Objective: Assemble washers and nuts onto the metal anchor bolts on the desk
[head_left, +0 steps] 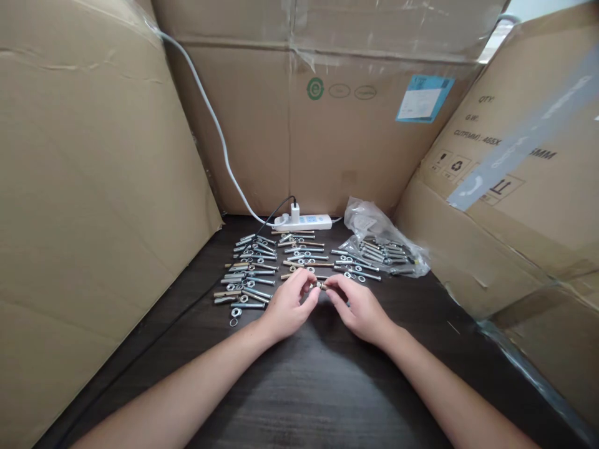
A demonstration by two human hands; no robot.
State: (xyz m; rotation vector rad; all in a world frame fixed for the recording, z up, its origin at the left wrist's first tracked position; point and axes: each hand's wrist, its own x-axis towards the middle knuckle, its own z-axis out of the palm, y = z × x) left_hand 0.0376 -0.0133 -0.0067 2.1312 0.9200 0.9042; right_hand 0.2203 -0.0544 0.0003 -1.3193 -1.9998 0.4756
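Observation:
My left hand (289, 305) and my right hand (356, 305) meet over the dark table (299, 386), fingers pinched together on one small metal bolt (320, 285) held between them. Just beyond the hands lie several loose bolts, sleeves and washers (262, 268) in rough rows. A few washers (235, 312) sit to the left of my left hand.
A clear plastic bag (381, 243) with more bolts lies at the right rear. A white power strip (304, 221) with a plug and white cable (215, 125) sits at the back. Large cardboard boxes (84, 187) wall in the left, the rear and the right.

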